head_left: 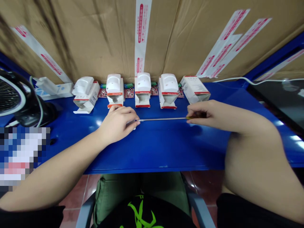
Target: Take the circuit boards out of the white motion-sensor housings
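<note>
My right hand (201,115) is closed around the handle of a long thin screwdriver (163,119), whose metal shaft lies level above the blue table. A bit of the yellowish handle shows at the fingertips. The shaft's tip reaches the thumb of my left hand (121,123). That hand is closed over a small white plastic part (134,128), mostly hidden under the palm and fingers. Behind my hands stands a row of small white cartons, with white detectors (143,81) resting on several of them.
Red circuit boards (129,93) sit between the cartons. At the right end, a carton (196,88) has no detector on top. A black fan (21,98) and a white box (61,91) stand left. Taped cardboard (114,38) backs the blue table (161,148). A white cable (237,79) runs right.
</note>
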`<state>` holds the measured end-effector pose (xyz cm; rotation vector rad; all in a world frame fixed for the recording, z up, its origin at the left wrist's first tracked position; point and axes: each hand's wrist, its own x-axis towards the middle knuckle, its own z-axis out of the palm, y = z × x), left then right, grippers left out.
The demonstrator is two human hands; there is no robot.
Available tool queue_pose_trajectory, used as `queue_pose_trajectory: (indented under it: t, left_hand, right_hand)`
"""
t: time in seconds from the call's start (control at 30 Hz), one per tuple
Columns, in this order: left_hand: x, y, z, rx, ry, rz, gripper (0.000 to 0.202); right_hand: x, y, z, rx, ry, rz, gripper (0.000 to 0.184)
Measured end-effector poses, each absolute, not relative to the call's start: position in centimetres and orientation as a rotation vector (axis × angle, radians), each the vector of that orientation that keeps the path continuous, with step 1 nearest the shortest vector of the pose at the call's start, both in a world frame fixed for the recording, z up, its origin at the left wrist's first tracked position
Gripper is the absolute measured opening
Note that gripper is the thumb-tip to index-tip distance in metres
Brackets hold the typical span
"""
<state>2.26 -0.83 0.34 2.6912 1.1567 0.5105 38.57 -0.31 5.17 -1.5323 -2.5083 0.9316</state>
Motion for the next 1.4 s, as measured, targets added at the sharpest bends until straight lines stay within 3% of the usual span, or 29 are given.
queue_pose_trajectory:
  t: [0.6,0.83,1.07,1.4]
  left_hand:
    - [4.0,-0.6,0.4,2.757,1.26,0.47,0.025]
    - [3.9,-0.5,0.1,2.796,1.296,0.486,0.026]
    - [4.0,-0.7,0.4,2.744,1.337,0.43,0.025]
    - [-0.3,-0.1,1.5,2.602,1.198,0.147,0.078]
  right_hand:
    - [38.6,-0.6,5.8,-1.644,-2.476,0.922,0.037]
    - [39.2,-0.3,5.7,-1.672,-2.451,0.903,0.042]
    - [39.6,0.4,5.0,-1.793,-2.462,0.783,0.022]
    - [39.0,1.0,3.6,-1.647,-2.585,0.819,0.026]
